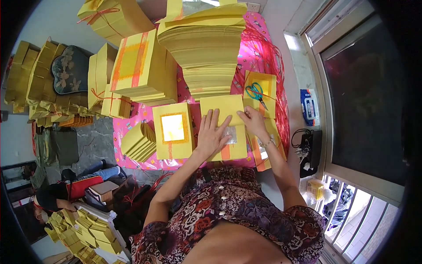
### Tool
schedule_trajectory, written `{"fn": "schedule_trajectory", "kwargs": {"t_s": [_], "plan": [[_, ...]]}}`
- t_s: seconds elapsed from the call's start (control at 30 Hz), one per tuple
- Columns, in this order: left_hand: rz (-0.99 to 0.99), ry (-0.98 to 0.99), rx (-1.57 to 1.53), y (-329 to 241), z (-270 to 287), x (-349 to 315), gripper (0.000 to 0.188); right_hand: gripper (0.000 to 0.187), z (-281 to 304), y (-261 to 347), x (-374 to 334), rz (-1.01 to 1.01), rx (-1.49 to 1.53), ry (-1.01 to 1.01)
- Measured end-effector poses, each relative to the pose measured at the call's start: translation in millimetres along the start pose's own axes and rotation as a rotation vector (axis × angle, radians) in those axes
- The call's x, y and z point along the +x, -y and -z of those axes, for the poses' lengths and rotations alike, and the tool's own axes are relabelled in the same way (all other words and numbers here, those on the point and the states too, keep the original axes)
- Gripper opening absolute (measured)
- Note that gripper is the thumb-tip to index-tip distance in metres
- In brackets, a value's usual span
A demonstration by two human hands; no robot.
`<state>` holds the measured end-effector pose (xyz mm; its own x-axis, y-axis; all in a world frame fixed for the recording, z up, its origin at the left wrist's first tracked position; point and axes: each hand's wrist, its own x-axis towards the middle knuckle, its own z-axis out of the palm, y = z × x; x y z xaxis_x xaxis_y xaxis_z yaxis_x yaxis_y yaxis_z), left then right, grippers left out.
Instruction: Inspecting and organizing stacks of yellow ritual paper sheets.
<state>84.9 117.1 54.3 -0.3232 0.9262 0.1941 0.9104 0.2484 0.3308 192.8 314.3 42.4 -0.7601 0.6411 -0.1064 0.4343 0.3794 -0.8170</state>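
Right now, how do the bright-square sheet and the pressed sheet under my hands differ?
The bright-square sheet lies untouched; the pressed sheet has your left hand spread on it and your right hand at its right edge. The bright-square sheet's panel is framed in orange; the pressed sheet's is silvery, partly covered. Both are yellow, with an orange stripe near the bottom.

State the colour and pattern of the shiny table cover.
The shiny table cover is bright pink with small multicoloured motifs, seen best in the head view.
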Motion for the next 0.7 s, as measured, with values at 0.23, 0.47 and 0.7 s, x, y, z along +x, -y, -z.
{"fn": "schedule_trajectory", "kwargs": {"t_s": [0.23,0.47,0.7], "plan": [[0.018,0.019,-0.006,6.6,-1.3,2.1,0.079,0.027,4.3,28.3,12.7,0.245,-0.225,-0.212],[0.034,0.044,-0.029,7.8,-2.5,0.6,0.078,0.027,-27.4,33.2,58.6,0.537,-0.353,-0.042],[0.012,0.024,-0.011,11.9,-5.8,0.2,0.079,0.026,-41.4,32.7,74.4,0.501,-0.409,0.138]]}}
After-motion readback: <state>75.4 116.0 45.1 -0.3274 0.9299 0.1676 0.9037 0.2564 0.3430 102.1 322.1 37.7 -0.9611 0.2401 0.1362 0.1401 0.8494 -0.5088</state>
